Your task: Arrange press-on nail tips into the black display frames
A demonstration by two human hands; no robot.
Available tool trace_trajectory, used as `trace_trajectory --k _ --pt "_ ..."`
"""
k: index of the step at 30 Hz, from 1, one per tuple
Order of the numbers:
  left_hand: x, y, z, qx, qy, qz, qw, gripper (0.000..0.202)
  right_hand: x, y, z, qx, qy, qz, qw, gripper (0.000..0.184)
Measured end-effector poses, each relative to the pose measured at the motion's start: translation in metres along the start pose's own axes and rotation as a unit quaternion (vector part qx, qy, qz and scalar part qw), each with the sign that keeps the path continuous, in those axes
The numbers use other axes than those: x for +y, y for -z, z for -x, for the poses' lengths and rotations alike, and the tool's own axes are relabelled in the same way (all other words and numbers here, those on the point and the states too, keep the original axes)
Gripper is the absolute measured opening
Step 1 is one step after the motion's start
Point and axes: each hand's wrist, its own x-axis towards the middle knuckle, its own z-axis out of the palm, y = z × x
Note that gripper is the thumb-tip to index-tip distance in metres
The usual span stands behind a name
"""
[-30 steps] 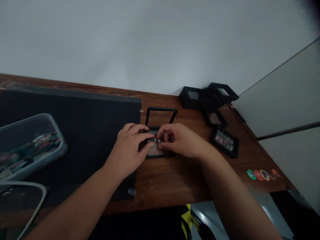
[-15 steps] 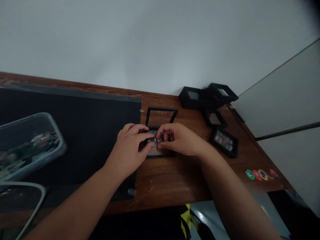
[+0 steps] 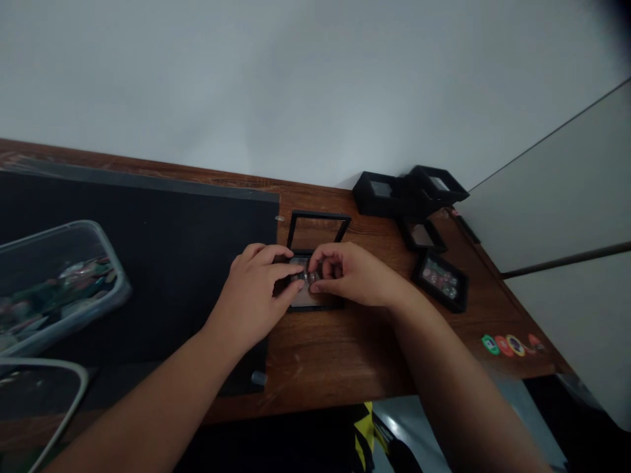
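Black case (image 3: 303, 300) lies open under hands (image 3: 256, 286) perhaps pinching clear pieces (image 3: 312, 278)

OK so here's my tally: two bare hands, meaning one left hand (image 3: 256, 286) and one right hand (image 3: 355, 272). There was one opened black case (image 3: 304, 300), plus at least four other black cases (image 3: 371, 202); they overlapped at the back, so I couldn't swear to the total. I got at least four coloured discs (image 3: 515, 345), one clear tub (image 3: 89, 316) (contents too blurry to count), one black mat (image 3: 197, 263), two small clear bits (image 3: 258, 378) by its edge and one wooden desk (image 3: 340, 355).
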Motion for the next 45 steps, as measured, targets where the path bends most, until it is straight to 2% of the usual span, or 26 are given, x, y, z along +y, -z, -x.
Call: trace_trajectory --k 16,24,35,45 --pt "-0.0003 -0.0014 -0.0009 0.010 -0.006 0.000 1.000 0.020 -0.0051 0.0000 0.0008 -0.005 -0.028 0.010 1.000 0.017" --pt "0.0004 0.0001 0.0017 0.028 0.008 -0.013 0.999 0.020 -0.0031 -0.0003 0.0003 -0.006 -0.022 -0.005 1.000 0.018" --pt "0.0006 0.0005 0.0030 0.020 0.007 -0.016 1.000 0.024 0.0006 -0.0021 -0.0009 0.005 -0.007 -0.042 0.999 0.020" --pt "0.0020 0.0014 0.0038 0.013 0.017 0.001 1.000 0.025 -0.0022 -0.0042 -0.0026 0.004 -0.050 -0.067 0.996 0.023"
